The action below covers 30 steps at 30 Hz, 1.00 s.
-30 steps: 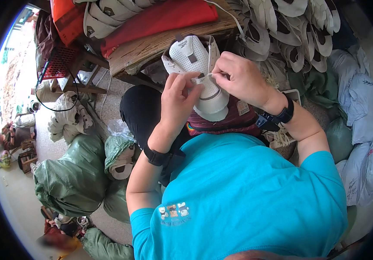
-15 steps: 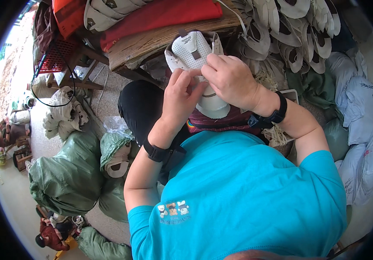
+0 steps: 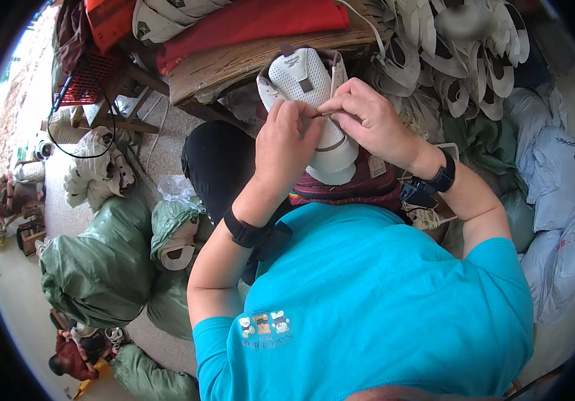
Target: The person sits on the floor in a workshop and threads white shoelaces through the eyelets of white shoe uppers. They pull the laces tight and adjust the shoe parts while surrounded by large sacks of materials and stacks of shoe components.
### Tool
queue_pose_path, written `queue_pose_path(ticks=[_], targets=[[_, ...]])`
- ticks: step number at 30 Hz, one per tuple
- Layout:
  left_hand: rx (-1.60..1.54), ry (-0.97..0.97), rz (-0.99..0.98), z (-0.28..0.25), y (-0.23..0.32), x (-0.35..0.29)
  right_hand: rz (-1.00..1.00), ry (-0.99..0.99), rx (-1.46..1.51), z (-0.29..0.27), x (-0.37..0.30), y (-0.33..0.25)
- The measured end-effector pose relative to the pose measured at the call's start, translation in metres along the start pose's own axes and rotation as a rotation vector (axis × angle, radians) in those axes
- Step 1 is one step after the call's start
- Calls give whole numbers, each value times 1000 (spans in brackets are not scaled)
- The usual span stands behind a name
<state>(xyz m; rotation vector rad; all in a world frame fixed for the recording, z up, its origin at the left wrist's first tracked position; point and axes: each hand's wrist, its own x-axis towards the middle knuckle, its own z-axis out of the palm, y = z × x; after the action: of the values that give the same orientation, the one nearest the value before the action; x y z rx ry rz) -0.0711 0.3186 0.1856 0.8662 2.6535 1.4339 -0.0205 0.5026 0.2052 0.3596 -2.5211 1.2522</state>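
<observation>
A white perforated shoe upper [image 3: 304, 83] with grey straps rests toe-up on my lap, over a dark red cloth [image 3: 351, 190]. My left hand [image 3: 287, 144] presses on the upper's middle, fingers curled and thumb meeting the right hand. My right hand [image 3: 368, 120] pinches a thin stick-like tool [image 3: 325, 113] against the upper. Both wrists wear black bands. The lower part of the upper is hidden by my hands.
A wooden bench [image 3: 234, 63] with a red cushion [image 3: 247, 23] stands ahead. Many white shoe uppers [image 3: 461, 60] are heaped at the upper right. Green sacks [image 3: 97, 267] lie on the floor at left, pale blue sacks [image 3: 555, 220] at right. A red crate [image 3: 83, 80] sits at upper left.
Both hands have closed in together over the upper's middle; the right hand's fingers now meet the left thumb. The upper sits a little higher in view.
</observation>
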Motion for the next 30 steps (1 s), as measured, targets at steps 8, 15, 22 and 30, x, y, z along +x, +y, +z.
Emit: queue_pose_path(ticks=[8,15,22,30], targets=[[-62,34,23,5,-5,-7,-92,-45,-108,2,10,-1],[-128,35,-7,5,-9,-8,-72,-143,-86,-4,19,-2],[-163,57,-20,-4,-4,-12,17,-192,-43,-4,19,6],[219,70,261,-12,-13,-2,63,-248,11,-7,20,4]])
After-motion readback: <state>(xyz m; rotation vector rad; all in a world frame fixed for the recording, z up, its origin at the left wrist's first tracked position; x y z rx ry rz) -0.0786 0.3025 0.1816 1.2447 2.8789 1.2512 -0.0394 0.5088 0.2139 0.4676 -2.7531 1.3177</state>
